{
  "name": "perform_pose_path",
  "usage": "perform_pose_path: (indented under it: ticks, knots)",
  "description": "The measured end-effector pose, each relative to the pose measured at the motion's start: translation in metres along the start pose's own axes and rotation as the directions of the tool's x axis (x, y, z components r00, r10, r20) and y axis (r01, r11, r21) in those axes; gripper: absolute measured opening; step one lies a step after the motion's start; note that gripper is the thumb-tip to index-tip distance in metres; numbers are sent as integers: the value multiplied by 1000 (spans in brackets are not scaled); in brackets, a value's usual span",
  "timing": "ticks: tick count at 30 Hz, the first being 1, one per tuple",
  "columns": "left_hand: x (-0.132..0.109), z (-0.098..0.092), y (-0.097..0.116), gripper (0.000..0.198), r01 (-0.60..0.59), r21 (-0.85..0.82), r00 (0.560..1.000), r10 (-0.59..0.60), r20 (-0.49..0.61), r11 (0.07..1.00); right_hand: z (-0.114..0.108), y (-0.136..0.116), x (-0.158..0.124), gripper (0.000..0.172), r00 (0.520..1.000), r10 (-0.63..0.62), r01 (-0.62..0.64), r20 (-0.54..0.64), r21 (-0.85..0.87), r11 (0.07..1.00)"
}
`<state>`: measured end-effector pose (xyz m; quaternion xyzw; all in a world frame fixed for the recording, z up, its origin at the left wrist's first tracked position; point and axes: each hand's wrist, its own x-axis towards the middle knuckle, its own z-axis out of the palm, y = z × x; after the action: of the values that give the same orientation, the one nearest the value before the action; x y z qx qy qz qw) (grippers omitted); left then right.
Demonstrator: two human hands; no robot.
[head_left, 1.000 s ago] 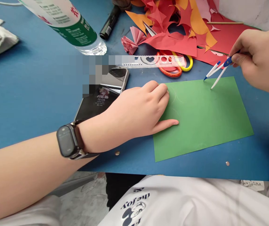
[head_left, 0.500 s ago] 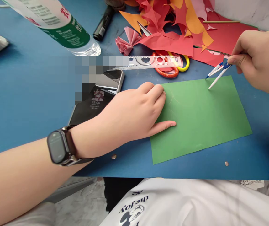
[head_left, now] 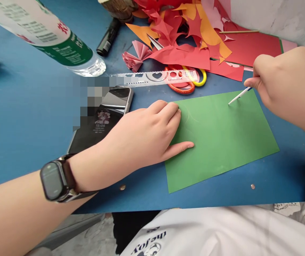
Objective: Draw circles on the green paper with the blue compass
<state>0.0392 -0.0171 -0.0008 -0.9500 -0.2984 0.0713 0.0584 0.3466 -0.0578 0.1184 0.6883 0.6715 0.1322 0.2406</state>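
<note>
Right of the frame's centre, a green sheet (head_left: 216, 142) is lying on the blue table (head_left: 30, 117); the left hand (head_left: 152, 131), open with its thumb spread, is pressing the sheet's left edge, while at upper right the right hand (head_left: 277, 83) is gripping a compass (head_left: 239, 96), its white leg slanting toward the sheet.

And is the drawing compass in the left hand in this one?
No, the right hand grips the drawing compass, while the left hand rests on the green paper.
</note>
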Motion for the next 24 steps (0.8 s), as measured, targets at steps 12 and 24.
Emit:
perform_pose_path:
  ticks: [12, 24]
  knots:
    - [1, 4, 0, 78, -46, 79, 998, 50, -40, 996, -16, -30, 12, 43, 1000, 7, -3, -19, 210, 978]
    - [-1, 4, -1, 81, -9, 39, 1000, 10, -9, 999, -4, -27, 29, 48, 995, 94, -80, -37, 287, 955]
